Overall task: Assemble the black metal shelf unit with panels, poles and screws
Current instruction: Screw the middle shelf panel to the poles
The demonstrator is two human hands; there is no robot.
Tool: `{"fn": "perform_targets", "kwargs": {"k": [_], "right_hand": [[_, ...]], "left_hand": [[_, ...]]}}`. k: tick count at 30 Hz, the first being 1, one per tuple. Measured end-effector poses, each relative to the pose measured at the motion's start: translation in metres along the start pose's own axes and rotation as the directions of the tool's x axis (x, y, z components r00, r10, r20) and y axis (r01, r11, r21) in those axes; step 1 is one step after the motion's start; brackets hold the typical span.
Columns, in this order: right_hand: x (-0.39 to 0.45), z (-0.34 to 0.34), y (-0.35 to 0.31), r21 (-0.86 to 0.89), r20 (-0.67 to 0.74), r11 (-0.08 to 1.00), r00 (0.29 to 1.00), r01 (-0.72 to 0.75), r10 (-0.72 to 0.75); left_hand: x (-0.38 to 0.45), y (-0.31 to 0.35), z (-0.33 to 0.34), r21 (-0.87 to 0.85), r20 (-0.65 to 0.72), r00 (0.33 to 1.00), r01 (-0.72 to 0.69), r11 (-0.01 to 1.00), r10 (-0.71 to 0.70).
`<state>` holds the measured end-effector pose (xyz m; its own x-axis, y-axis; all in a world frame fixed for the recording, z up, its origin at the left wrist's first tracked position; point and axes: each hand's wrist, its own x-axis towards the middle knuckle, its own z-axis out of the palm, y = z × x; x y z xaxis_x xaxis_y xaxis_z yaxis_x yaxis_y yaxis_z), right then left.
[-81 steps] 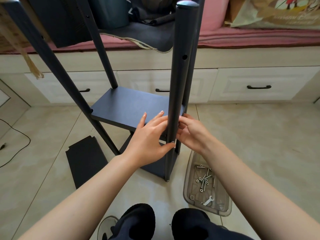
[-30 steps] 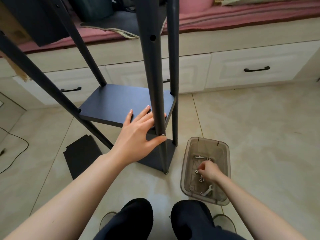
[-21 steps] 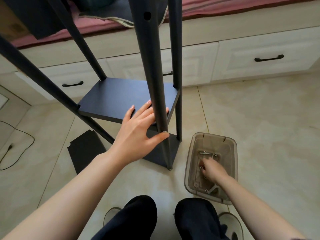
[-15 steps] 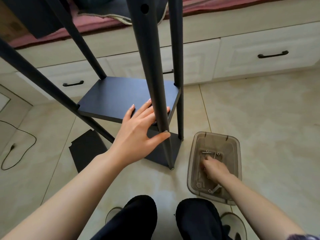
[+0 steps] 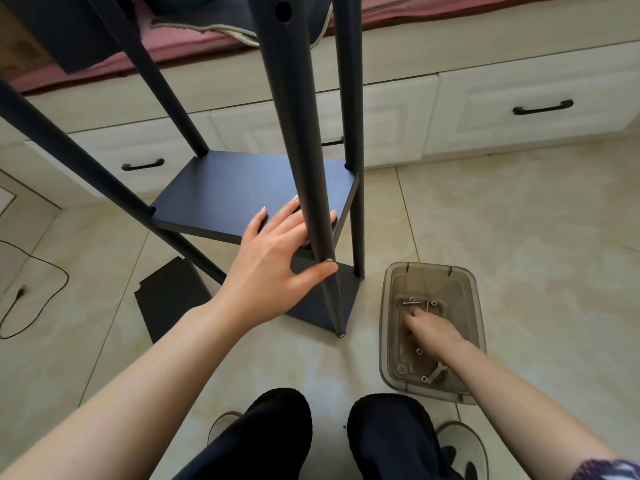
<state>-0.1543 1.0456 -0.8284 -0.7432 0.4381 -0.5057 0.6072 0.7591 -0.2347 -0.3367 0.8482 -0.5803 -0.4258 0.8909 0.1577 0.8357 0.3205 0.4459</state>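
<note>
From the head view, I have the left hand (image 5: 277,258) steadying the shelf frame: its fingers (image 5: 277,216) lie straight and spread on the middle panel (image 5: 221,195), with the thumb just under a screw head (image 5: 328,260) in the near pole (image 5: 304,150). The shelf unit stands on the tiled floor (image 5: 519,237) in front of me, four black poles rising past the top edge, a lower panel (image 5: 322,303) near the floor, and a spare panel (image 5: 169,299) lying flat to the left. My right hand (image 5: 429,329) is down inside the clear plastic tray (image 5: 474,289) just right of the frame, fingers curled among the loose screws (image 5: 412,300); I cannot tell whether they have pinched one yet, as the knuckles hide the tips. A small wrench (image 5: 437,374) lies at the near end of the tray. I judge this to be the step of fetching a screw for the next joint. The next move calls for lifting one screw clear, bringing it to an open hole in a pole, such as the one near the top (image 5: 283,10), and keeping the frame steady meanwhile. I can read no brand, label or writing anywhere. Behind the frame are white drawers (image 5: 519,109) with black handles.
</note>
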Motion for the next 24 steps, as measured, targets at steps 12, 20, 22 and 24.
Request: {"fn": "perform_targets", "kwargs": {"k": [12,20,22,24], "right_hand": [[-0.029,-0.072,-0.052,0.711,-0.298,0.693,0.943,0.118,0.146],[-0.053,-0.172,-0.117,0.979,-0.103,-0.163,0.988,0.121,0.117],[-0.055,-0.184,-0.121,0.963,-0.067,-0.255,0.993,0.089,0.095],[-0.056,-0.194,-0.126,0.954,-0.001,-0.297,0.996,0.028,0.091]], "left_hand": [[0.001,-0.002,0.000,0.006,0.006,1.000,0.002,1.000,-0.002],[0.003,-0.005,-0.001,0.009,0.012,1.000,-0.001,1.000,0.001],[0.004,-0.005,0.000,0.007,0.009,1.000,-0.003,1.000,0.003],[0.004,-0.005,0.000,0.008,0.009,1.000,-0.003,1.000,0.003]]}}
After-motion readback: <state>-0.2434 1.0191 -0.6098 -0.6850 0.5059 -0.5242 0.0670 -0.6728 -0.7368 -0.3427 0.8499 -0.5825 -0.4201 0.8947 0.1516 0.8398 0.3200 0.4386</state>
